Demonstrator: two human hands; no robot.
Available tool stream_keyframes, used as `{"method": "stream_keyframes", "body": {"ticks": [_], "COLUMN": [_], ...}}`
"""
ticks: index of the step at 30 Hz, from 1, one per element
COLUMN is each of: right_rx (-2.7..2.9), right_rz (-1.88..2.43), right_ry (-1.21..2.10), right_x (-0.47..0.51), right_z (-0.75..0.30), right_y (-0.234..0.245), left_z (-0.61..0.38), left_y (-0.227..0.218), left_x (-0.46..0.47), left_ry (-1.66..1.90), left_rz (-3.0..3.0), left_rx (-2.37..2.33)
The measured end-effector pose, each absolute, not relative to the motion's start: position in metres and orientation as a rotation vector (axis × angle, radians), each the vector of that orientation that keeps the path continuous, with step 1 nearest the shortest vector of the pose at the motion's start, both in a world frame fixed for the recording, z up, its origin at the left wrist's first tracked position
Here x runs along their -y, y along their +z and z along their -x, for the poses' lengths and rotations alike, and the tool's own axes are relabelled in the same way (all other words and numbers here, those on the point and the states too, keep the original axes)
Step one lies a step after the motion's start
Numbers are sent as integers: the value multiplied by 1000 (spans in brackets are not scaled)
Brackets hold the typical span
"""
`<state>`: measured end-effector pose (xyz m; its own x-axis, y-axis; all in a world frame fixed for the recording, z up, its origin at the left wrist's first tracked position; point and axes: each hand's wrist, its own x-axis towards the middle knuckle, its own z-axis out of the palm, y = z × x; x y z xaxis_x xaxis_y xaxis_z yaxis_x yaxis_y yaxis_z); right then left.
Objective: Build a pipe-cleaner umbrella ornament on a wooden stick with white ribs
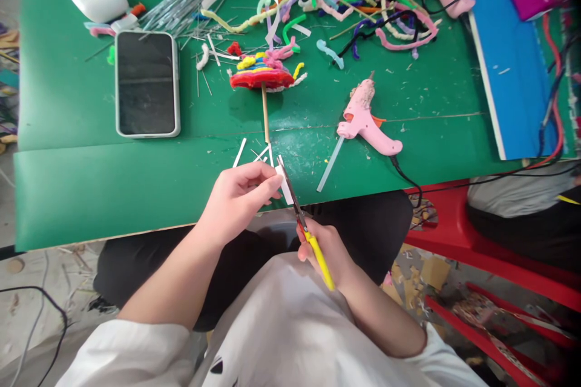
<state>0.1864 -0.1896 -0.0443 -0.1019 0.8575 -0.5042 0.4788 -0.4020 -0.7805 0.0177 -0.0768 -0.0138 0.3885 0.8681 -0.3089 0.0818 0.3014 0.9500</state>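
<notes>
white paper strip [285, 188] pinched in left hand [238, 196], just beside scissors [313, 243] gripped in right hand [330, 249]

The left hand [240, 196] hides part of a white strip [285, 192], probably paper.

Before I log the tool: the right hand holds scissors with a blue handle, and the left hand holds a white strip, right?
Not quite: the handle is yellow, not blue, as the head view shows. The right hand does hold the scissors, and the left hand a white strip.
</notes>
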Motion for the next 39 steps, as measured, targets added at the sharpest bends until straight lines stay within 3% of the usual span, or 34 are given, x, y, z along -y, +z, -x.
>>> {"method": "stream_keyframes", "body": {"ticks": [24,39], "right_rx": [1223,1811], "right_rz": [1731,1747], "right_ry": [1592,1444], "right_x": [193,194], "right_z": [-194,-193], "right_y": [-48,-47], "left_z": [-17,-13], "left_y": [-13,-5], "left_x": [73,78], "left_ry": [803,991], "left_rz": [-1149,-1177], "left_rx": [-1172,-1228]}}
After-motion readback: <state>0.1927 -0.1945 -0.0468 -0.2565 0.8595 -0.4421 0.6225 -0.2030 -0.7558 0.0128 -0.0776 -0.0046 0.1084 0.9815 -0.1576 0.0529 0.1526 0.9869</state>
